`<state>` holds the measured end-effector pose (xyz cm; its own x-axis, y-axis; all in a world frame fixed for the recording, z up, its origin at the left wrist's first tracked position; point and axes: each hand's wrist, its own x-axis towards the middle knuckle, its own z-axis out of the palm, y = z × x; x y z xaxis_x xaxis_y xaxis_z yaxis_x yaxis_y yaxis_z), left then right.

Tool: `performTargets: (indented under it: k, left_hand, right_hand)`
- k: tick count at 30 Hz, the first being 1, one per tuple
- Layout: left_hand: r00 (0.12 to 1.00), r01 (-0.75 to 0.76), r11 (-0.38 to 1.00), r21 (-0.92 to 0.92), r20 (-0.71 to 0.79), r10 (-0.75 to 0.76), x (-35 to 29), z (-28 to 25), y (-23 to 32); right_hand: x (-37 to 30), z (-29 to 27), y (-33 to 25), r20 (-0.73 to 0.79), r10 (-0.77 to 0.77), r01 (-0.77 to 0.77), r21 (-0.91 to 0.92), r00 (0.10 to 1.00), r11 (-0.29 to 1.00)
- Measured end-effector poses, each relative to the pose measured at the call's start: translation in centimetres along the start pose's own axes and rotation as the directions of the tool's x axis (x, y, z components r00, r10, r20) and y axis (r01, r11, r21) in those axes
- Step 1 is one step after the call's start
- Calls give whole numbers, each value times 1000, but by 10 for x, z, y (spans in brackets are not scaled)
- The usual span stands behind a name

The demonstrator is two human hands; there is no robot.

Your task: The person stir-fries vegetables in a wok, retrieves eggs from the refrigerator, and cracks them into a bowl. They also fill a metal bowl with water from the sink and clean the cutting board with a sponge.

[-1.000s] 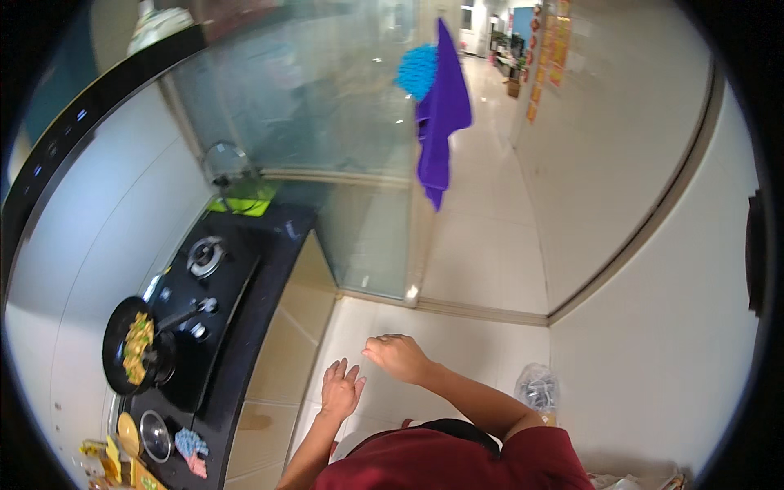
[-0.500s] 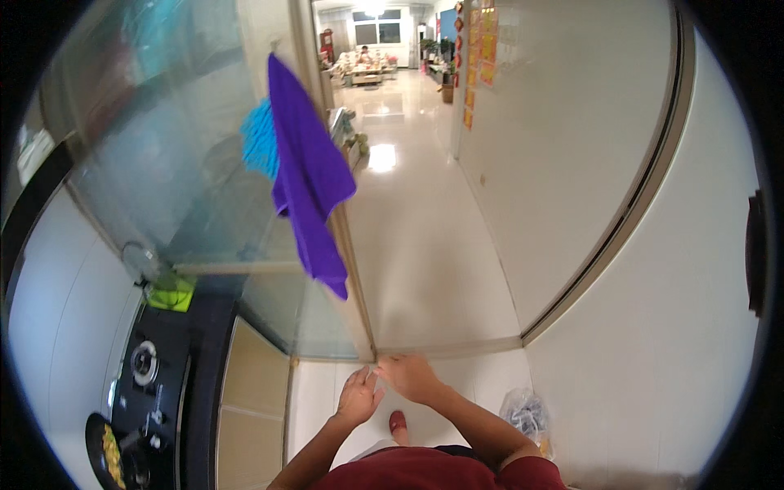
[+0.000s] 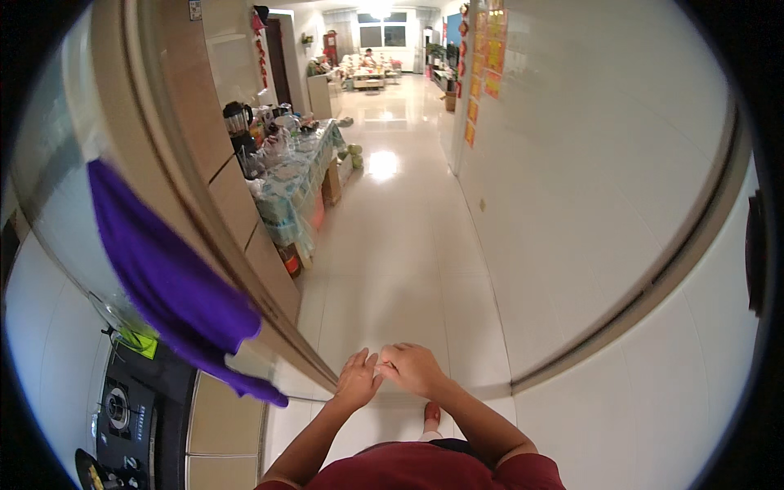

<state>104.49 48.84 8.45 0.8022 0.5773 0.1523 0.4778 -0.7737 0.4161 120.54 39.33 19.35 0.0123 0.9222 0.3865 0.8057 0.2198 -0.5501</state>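
Right of the hanging purple fabric cloth [image 3: 167, 282], your loosely open left hand [image 3: 356, 380] nears your curled right hand [image 3: 411, 369], contents unclear; below the cloth, yellow food [image 3: 95, 478] already lies in a round black pan [image 3: 82, 459].

The left hand [image 3: 356, 380] is just beside the right hand [image 3: 414, 371], above the pale floor [image 3: 392, 269]. A purple cloth [image 3: 167, 282] (quite long) hangs at left.

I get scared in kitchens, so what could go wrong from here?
Maybe the food could burn: the pan is at the stove, away from the left hand and right hand. I can't tell if there's a flame.

The floor is shiny, so the red shoe might slip.

The purple cloth hangs by the doorway, so an arm might brush it.
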Motion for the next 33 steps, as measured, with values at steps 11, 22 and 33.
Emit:
performTargets:
  k: [11,22,33]
  left_hand:
    - [936,335,942,0,-119,-333,132,-17,-1]
    - [866,386,920,-65,-317,-386,260,-35,-115]
    - [595,562,818,-122,-627,-502,322,-125,-227]
  right_hand:
    - [135,-42,128,248,-258,237,109,934,965]
    - [281,4,196,300,-401,361,179,866,915]
    - [436,40,220,416,-510,450,239,753,860]
